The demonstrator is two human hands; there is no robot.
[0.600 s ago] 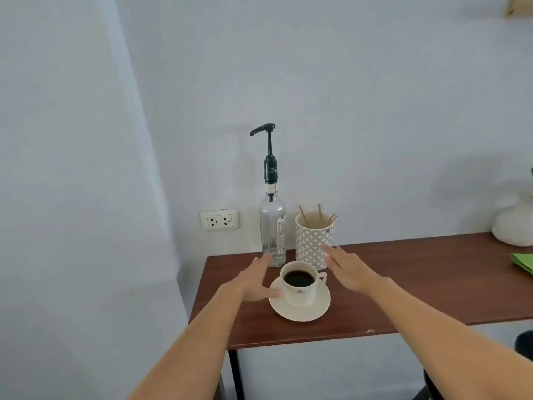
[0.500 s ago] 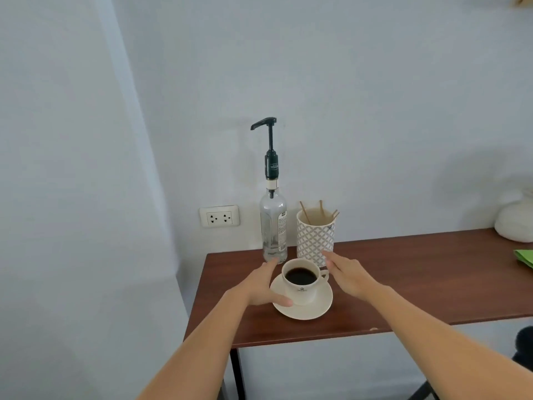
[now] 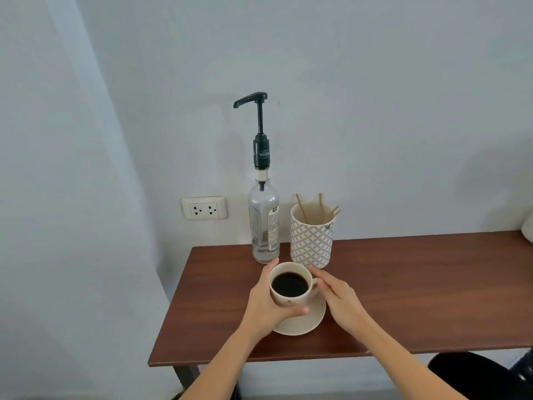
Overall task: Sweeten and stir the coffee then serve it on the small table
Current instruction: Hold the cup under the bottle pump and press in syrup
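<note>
Two bare forearms are seen reaching in from the near edge of the counter point(image 3: 418, 284), whose front lip lies just under the wrists. The left hand point(image 3: 266, 306) is wrapped around the left side of the single coffee cup point(image 3: 291, 295), thumb across its near wall and fingers curled behind the rim. The right hand point(image 3: 339, 298) is laid against the cup's handle side, fingers extended and touching it; whether the handle is actually pinched cannot be told. The cup is filled with dark coffee and is seated on one saucer point(image 3: 305, 321), which rests between the two hands, near the counter's left end.

Left of the left hand, only a narrow strip of bare wood is left before the side edge. Right of the right hand, a long clear stretch of counter is offered, up to a white object cut off at the frame's border.

Just beyond the fingertips, one clear glass syrup bottle point(image 3: 264, 223) with a black pump point(image 3: 261, 131) is stood upright, and beside it, to the right, one patterned holder point(image 3: 311, 235). About five wooden stir sticks point(image 3: 301, 207) are counted in it. Both are set close to the wall, at the counter's back edge. One double wall socket point(image 3: 204, 208) is mounted beyond and left of the left hand.
</note>
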